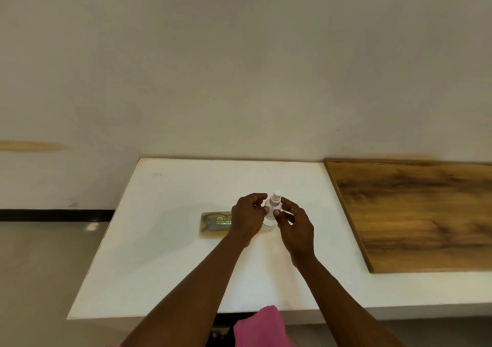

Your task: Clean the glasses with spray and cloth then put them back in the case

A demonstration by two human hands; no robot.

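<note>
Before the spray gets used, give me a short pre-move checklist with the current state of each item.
1. Spray bottle upright on the white table: ok.
2. Left hand and right hand both at the bottle's top: ok; whether either has a firm grip: cannot tell.
3. Bottle cap off, nozzle exposed: cannot tell, fingers hide it.
4. Glasses case shut on the table, left of the bottle, partly behind the left hand: ok.
5. Glasses out and ready for spraying: not ok, none visible outside the case.
6. Cleaning cloth at hand: cannot tell; only pink fabric at the table's near edge.

White table (165,253), wood board (420,213) — plain wall (239,67)
</note>
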